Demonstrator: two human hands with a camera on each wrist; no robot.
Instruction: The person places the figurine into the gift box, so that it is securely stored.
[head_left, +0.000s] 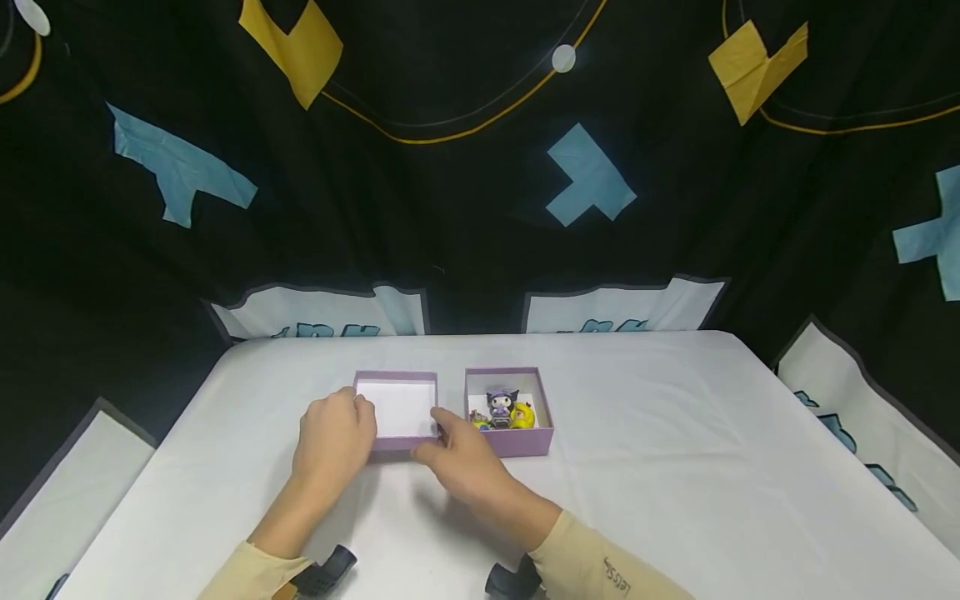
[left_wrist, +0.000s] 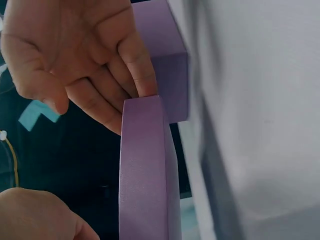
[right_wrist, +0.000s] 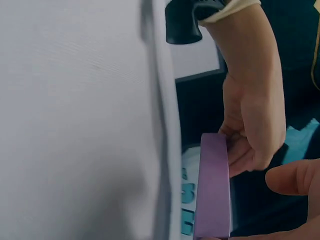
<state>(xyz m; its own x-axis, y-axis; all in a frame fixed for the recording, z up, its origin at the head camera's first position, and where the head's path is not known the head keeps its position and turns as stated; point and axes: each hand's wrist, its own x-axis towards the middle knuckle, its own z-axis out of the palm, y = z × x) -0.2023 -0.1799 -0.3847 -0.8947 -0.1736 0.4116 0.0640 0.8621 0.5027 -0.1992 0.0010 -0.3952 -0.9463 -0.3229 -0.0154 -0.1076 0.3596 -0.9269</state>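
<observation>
A shallow purple box lid [head_left: 395, 408], white inside with its hollow facing up, is held just above the table. My left hand [head_left: 335, 433] grips its left side; in the right wrist view the fingers of that left hand [right_wrist: 255, 125] curl at the lid's far end. At the right front corner, my right hand [head_left: 465, 458] touches the lid. The left wrist view has the right hand [left_wrist: 85, 55] with extended fingers against the lid's end wall [left_wrist: 142, 170] and the thumb raised away. To the right stands an open purple box [head_left: 517, 443] holding a small dark-hooded figurine [head_left: 501, 407] and a yellow toy [head_left: 522, 416].
A white cloth covers the table [head_left: 675, 467]. Behind it hangs a black curtain [head_left: 450, 217] with blue and yellow patches. Dark wrist devices [head_left: 326, 572] sit at both cuffs. Something small and colourful [head_left: 480, 419] lies in the box's left front corner.
</observation>
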